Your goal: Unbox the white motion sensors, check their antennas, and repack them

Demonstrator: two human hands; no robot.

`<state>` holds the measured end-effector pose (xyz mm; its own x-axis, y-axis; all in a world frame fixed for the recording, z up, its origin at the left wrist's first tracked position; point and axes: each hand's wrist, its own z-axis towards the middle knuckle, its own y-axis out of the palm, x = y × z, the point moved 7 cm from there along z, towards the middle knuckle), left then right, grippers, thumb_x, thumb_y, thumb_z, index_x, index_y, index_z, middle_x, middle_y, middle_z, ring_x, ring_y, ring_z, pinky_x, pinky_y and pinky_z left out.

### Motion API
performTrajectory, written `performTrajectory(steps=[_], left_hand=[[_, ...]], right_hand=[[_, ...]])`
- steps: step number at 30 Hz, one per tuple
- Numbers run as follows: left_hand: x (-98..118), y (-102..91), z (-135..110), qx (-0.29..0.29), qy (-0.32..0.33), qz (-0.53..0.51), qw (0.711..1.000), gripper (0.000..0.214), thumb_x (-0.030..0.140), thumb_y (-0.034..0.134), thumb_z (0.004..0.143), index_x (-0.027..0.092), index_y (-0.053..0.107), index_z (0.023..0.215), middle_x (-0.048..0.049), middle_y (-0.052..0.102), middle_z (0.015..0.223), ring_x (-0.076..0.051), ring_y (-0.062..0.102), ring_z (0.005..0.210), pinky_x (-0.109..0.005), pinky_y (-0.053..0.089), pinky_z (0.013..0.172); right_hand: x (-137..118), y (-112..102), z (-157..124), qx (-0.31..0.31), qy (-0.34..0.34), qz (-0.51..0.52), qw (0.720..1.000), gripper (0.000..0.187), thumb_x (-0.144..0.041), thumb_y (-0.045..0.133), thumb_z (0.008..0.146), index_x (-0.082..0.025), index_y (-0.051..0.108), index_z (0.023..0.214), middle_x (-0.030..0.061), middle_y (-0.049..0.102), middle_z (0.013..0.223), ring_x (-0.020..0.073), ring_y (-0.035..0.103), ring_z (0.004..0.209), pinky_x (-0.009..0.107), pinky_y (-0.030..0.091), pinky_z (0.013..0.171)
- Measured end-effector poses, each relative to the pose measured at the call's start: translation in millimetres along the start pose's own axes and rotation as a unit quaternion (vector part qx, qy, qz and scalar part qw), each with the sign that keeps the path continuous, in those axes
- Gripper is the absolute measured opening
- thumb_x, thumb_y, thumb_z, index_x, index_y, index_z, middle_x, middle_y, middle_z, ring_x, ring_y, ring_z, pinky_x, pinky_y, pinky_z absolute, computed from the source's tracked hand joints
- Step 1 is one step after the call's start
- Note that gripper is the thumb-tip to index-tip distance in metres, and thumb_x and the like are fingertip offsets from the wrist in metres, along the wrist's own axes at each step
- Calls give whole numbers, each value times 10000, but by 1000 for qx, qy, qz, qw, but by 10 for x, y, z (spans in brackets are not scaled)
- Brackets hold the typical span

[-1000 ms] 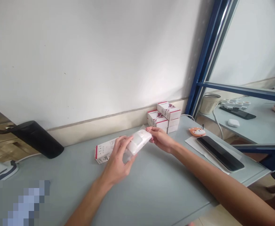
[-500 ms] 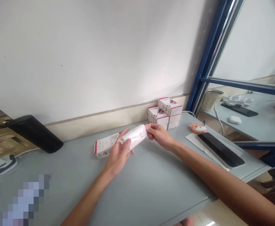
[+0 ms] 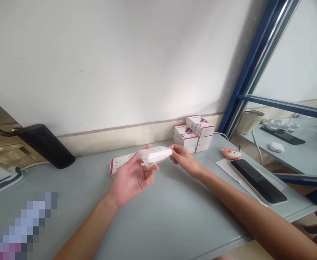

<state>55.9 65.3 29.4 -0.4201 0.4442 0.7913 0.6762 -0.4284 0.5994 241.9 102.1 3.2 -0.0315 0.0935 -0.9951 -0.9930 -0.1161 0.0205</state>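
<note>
Both hands hold a white object wrapped in clear plastic above the grey table. My left hand is turned palm up and cups its left end with curled fingers. My right hand pinches its right end between thumb and fingers. Just behind my left hand a white and red box lies flat on the table.
A stack of white and red boxes stands by the wall. To the right lie a phone on white paper and an orange figure. A black lamp head rests at left. A blue frame post separates a neighbouring table.
My left hand has turned palm up under the wrapped object, which now lies more level and a little higher. The camera has shifted slightly.
</note>
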Motion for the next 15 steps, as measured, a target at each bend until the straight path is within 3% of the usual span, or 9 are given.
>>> performTrajectory(steps=[3,6,8,11,15], left_hand=[[8,56,-33,-17,37,33,999,651,363,731,920,295,492,1522,-102,765,1079,-164,666,722,-295,484,712],[-11,38,-28,45,56,151,986,474,403,703,971,275,567,1407,-52,746,974,-138,628,661,-308,479,720],[14,9,-14,98,80,219,967,356,509,687,971,227,638,1184,-23,705,887,-117,581,602,-303,467,688],[34,-55,17,159,91,234,955,438,639,649,946,203,614,963,19,621,791,-80,502,531,-263,411,592],[-84,-190,60,201,33,151,967,539,747,536,945,228,621,1063,55,541,680,-63,420,461,-226,369,526]], right_hand=[[31,63,-34,8,27,25,999,361,-543,707,840,-205,579,832,-56,472,644,113,387,602,291,290,609],[51,64,-29,26,30,55,998,347,-528,691,835,-211,552,810,-51,479,649,115,395,605,294,305,613],[40,36,-18,44,17,58,997,360,-546,676,851,-222,528,800,-50,469,656,121,391,612,293,310,607],[-45,9,-38,73,-37,4,997,388,-603,621,909,-234,530,832,-42,457,675,142,395,630,297,323,598],[-277,65,-193,103,-177,-133,970,333,-547,505,1030,-243,544,900,11,568,813,177,499,732,312,414,670]])
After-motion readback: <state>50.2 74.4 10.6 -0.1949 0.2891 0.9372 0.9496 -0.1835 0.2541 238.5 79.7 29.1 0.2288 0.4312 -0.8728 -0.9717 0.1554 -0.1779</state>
